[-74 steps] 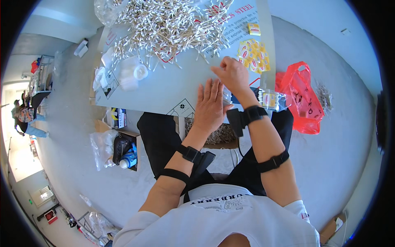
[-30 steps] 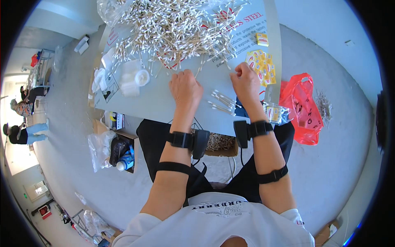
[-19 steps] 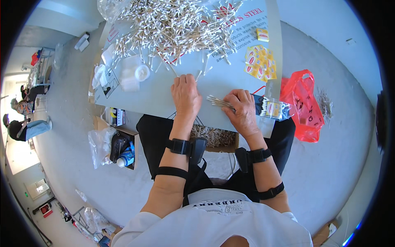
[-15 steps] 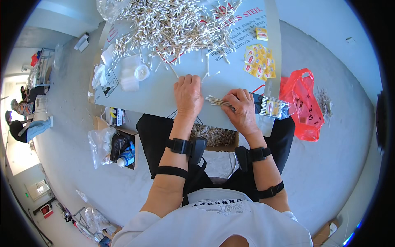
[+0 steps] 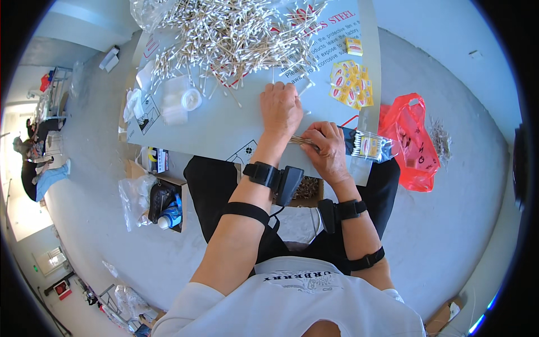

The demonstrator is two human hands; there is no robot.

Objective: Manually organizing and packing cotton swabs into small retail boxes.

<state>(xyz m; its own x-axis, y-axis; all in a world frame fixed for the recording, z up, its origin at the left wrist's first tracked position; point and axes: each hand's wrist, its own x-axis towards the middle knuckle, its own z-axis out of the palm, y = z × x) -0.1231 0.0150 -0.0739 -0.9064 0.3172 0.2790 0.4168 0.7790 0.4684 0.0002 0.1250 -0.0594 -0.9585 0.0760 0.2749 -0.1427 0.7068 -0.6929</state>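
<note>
My right hand (image 5: 325, 149) grips a small bundle of cotton swabs (image 5: 297, 140) low over the table's near edge. Just right of it lies a clear packet (image 5: 370, 146) with a row of swabs and a yellow card inside. Farther forward, my left hand (image 5: 282, 106) has its fingers curled down to the tabletop by a few loose swabs (image 5: 306, 86); its fingertips are hidden, so what they pinch does not show. A big heap of cotton swabs (image 5: 236, 39) covers the far part of the table (image 5: 224, 126).
Yellow cards (image 5: 352, 84) lie at the table's right, below a small yellow stack (image 5: 353, 46). Clear round containers (image 5: 177, 101) stand at the left. A red plastic bag (image 5: 412, 140) hangs beyond the right edge. A box of swabs (image 5: 307, 188) sits below, between my knees.
My left hand has moved right and slightly forward along the near edge of the heap. My right hand stays nearly in place with its bundle of swabs.
</note>
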